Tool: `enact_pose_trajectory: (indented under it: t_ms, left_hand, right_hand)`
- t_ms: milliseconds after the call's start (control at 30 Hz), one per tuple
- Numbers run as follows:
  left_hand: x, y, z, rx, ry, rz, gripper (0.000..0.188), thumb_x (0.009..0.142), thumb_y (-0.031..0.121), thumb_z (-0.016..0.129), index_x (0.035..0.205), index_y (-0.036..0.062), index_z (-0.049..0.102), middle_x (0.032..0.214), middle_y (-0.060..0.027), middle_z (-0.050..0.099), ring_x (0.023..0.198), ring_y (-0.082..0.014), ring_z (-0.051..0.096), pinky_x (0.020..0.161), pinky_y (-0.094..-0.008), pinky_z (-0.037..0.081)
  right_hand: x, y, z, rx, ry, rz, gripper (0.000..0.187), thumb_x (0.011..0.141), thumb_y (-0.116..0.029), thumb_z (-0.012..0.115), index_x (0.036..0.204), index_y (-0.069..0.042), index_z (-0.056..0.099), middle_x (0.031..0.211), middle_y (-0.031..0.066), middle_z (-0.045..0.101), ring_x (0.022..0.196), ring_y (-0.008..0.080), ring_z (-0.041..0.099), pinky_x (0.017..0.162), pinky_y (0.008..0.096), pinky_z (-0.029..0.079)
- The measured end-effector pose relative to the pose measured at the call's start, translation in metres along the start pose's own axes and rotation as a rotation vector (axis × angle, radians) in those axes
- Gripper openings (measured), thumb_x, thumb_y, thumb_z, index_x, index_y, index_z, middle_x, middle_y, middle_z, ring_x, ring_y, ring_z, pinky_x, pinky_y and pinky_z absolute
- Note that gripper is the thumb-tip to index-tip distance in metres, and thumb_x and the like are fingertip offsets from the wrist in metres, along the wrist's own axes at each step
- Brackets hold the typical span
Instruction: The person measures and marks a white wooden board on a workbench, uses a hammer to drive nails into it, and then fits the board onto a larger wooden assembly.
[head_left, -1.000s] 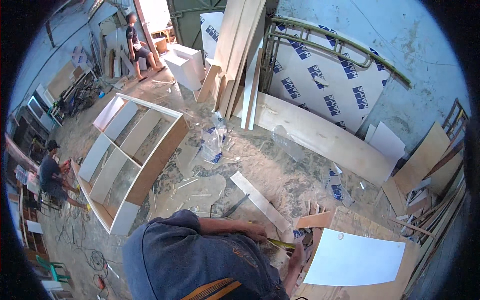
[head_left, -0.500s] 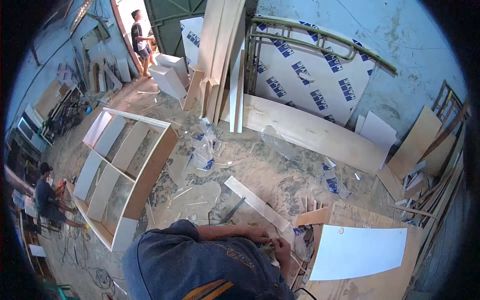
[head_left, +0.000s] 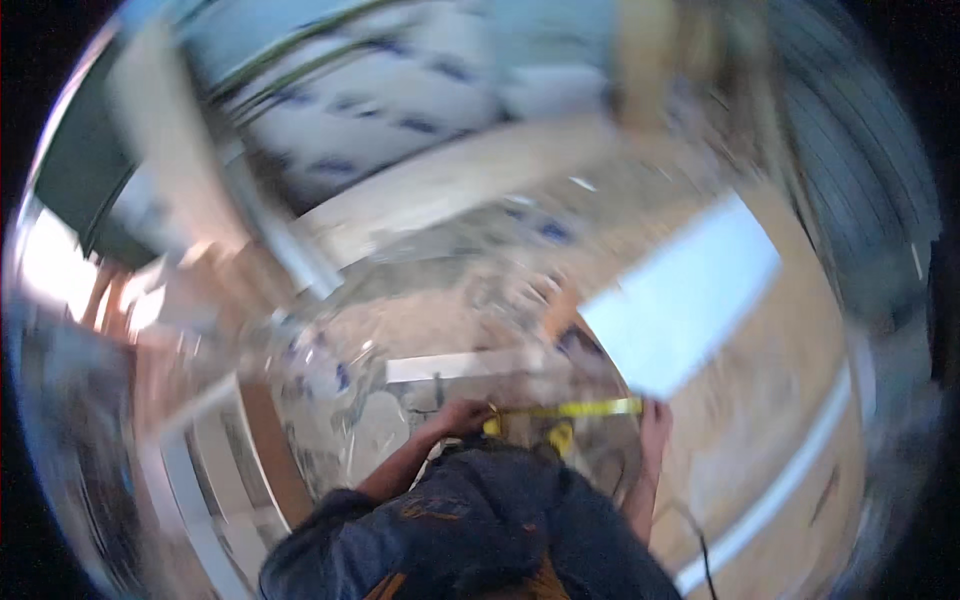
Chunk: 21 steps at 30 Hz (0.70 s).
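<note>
A yellow tape measure (head_left: 570,409) is stretched level in front of my body, its blade drawn out between my two hands. My left hand (head_left: 463,417) is closed at the blade's left end, where a yellow patch shows that may be the case. My right hand (head_left: 655,425) is closed on the right end, beside the near corner of a white panel (head_left: 690,300). The white panel lies on a wooden work surface (head_left: 740,430). Blur hides the finger details. Another yellow thing (head_left: 560,437) shows below the blade; I cannot tell what it is.
Ahead on the littered floor lies a pale narrow board (head_left: 450,366). A shelf frame (head_left: 235,470) stands at the lower left. Tall boards (head_left: 180,120) lean at the far left. A dark cable (head_left: 700,540) runs near my right arm.
My view has swung to the right, bringing the white panel closer ahead. My hands, close together before, are now apart with the yellow tape stretched between them.
</note>
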<state>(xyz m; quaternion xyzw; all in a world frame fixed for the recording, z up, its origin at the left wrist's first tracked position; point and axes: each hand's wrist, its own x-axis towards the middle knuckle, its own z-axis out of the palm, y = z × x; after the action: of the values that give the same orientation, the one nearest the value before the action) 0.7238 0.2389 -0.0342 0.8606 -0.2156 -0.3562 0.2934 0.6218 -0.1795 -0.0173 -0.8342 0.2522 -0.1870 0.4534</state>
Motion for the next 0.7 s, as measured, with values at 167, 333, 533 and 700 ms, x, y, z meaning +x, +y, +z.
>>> enact_pose_trajectory:
  t_ms: [167,333,533,700]
  left_hand:
    - [0.028,0.020,0.021,-0.142,0.043,0.177,0.031,0.096,0.033,0.060,0.104,0.0045,0.068,0.084,-0.0146,0.073,0.080,-0.0289,0.072,0.073,-0.0406,0.054]
    - [0.063,0.037,0.059,-0.122,-0.212,0.221,0.030,0.095,0.033,0.062,0.101,0.0045,0.070,0.085,-0.0141,0.072,0.079,-0.0288,0.071,0.073,-0.0393,0.054]
    - [0.080,0.112,0.071,0.060,-0.374,0.492,0.031,0.091,0.035,0.068,0.100,0.0058,0.071,0.093,-0.0150,0.072,0.084,-0.0309,0.070,0.074,-0.0394,0.054]
    - [0.098,0.164,0.081,0.182,-0.337,0.597,0.033,0.088,0.037,0.069,0.100,0.0063,0.074,0.093,-0.0147,0.072,0.085,-0.0329,0.069,0.076,-0.0404,0.054]
  right_hand:
    - [-0.013,0.022,-0.020,0.126,0.309,0.058,0.024,0.097,-0.021,0.064,0.094,0.002,0.069,0.074,0.0021,0.062,0.066,0.0100,0.056,0.060,0.0270,0.047]
    - [-0.089,0.038,-0.089,0.141,0.507,0.311,0.027,0.096,-0.023,0.066,0.093,0.003,0.070,0.073,0.0023,0.063,0.068,0.0080,0.058,0.058,0.0258,0.047]
    - [-0.193,0.056,-0.137,0.218,0.898,0.500,0.031,0.096,-0.029,0.066,0.093,0.002,0.070,0.072,0.0020,0.062,0.062,0.0091,0.058,0.056,0.0251,0.046]
    - [-0.210,0.104,-0.136,0.304,1.061,0.582,0.033,0.097,-0.033,0.064,0.102,-0.001,0.070,0.074,0.0016,0.061,0.062,0.0093,0.057,0.054,0.0255,0.045]
